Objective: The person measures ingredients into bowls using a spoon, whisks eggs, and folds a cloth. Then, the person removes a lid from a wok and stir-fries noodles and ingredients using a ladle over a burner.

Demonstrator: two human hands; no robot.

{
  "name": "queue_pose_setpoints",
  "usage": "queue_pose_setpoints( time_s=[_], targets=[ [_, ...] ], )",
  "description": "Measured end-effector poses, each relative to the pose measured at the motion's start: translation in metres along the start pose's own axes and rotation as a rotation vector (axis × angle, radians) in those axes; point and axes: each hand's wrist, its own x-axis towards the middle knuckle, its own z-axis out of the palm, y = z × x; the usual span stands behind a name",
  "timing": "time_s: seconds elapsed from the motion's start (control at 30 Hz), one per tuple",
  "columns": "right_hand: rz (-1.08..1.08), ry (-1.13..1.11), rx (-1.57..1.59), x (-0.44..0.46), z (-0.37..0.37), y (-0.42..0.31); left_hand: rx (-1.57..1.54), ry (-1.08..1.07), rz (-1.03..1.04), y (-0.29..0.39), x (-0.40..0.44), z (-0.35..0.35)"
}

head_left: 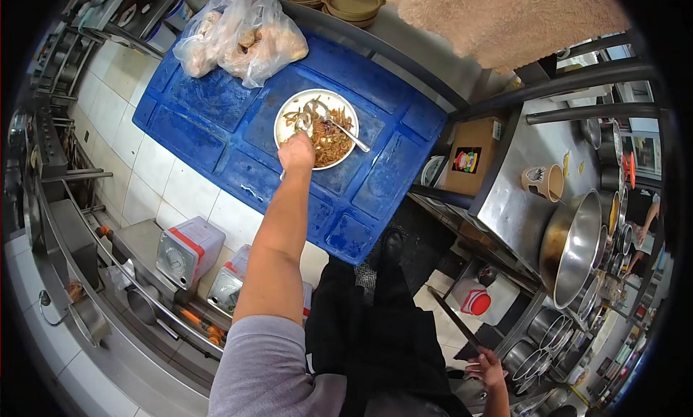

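Note:
My left hand [297, 151] reaches over a white round plate [279, 121], closed on a metal spoon [304, 120] whose bowl points away from me into the food. The plate holds brown shredded food [333, 148] with paler bits. A second spoon [355, 137] lies across it, its handle over the right rim. Under the plate is a blue plastic lid-like surface [195, 146] with raised panels. Low on the right, my right hand [489, 368] has its fingers bent at the end of a long dark bar-like thing [455, 314]; what exactly it grips I cannot make out.
Clear plastic bags [245, 38] with pale contents lie on the blue surface's far left. Brown stacked dishes [352, 2] stand behind. Right are a cardboard box [473, 154], paper cup [543, 181] and large metal bowl [574, 247]. White-and-red containers [189, 252] stand on the left floor.

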Motion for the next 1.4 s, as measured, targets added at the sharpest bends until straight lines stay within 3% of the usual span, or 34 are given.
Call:
queue_pose_setpoints(
  time_s=[0.27,0.37,0.43,0.5,0.53,0.63,0.73,0.77,0.8,0.9,0.93,1.0,1.13,1.2,1.23,1.33,1.4],
  targets=[
    [0.008,-0.014,-0.033,0.004,0.013,0.000,0.086,-0.010,0.023,-0.006,0.001,-0.004],
    [-0.018,-0.031,-0.027,0.005,0.012,-0.007,0.013,0.079,0.028,-0.001,-0.019,-0.033],
    [-0.052,-0.045,0.005,0.008,0.012,-0.010,-0.271,0.161,0.138,0.006,-0.057,-0.077],
    [-0.041,-0.056,-0.010,0.012,0.008,-0.008,-0.607,0.345,0.510,0.009,-0.112,-0.120],
    [-0.037,-0.078,-0.009,0.014,0.007,-0.009,-0.709,0.334,0.615,0.021,-0.157,-0.171],
    [0.001,-0.108,-0.076,0.021,0.014,-0.023,-0.775,0.545,1.020,0.029,-0.250,-0.270],
    [-0.049,-0.151,-0.113,0.040,0.014,-0.034,-1.298,0.478,1.445,0.046,-0.296,-0.331],
    [-0.066,-0.161,-0.139,0.043,0.016,-0.044,-1.288,0.485,1.455,0.044,-0.297,-0.350],
    [-0.102,-0.172,-0.109,0.047,0.016,-0.050,-1.200,0.218,1.780,0.041,-0.289,-0.374],
    [-0.195,-0.176,-0.121,0.048,0.018,-0.073,-1.337,0.247,2.337,0.063,-0.290,-0.366],
    [-0.188,-0.187,-0.129,0.044,0.016,-0.074,-1.497,0.164,1.966,0.053,-0.313,-0.359],
    [-0.227,-0.184,-0.089,0.045,0.011,-0.083,-1.502,0.267,1.508,0.059,-0.330,-0.355],
    [-0.242,-0.149,-0.027,0.047,-0.025,-0.063,-1.110,0.237,0.819,0.043,-0.324,-0.270],
    [-0.243,-0.101,0.065,0.050,-0.048,-0.048,-1.040,0.014,0.531,0.020,-0.321,-0.195],
    [-0.246,-0.107,0.062,0.050,-0.061,-0.042,-0.882,-0.098,0.445,0.004,-0.326,-0.163],
    [-0.348,-0.049,0.517,0.054,-0.105,-0.031,-0.402,-0.457,0.288,-0.062,-0.349,-0.069],
    [-0.461,-0.021,0.744,0.047,-0.127,-0.051,-0.182,-0.459,0.407,-0.125,-0.375,0.001]
  ],
)
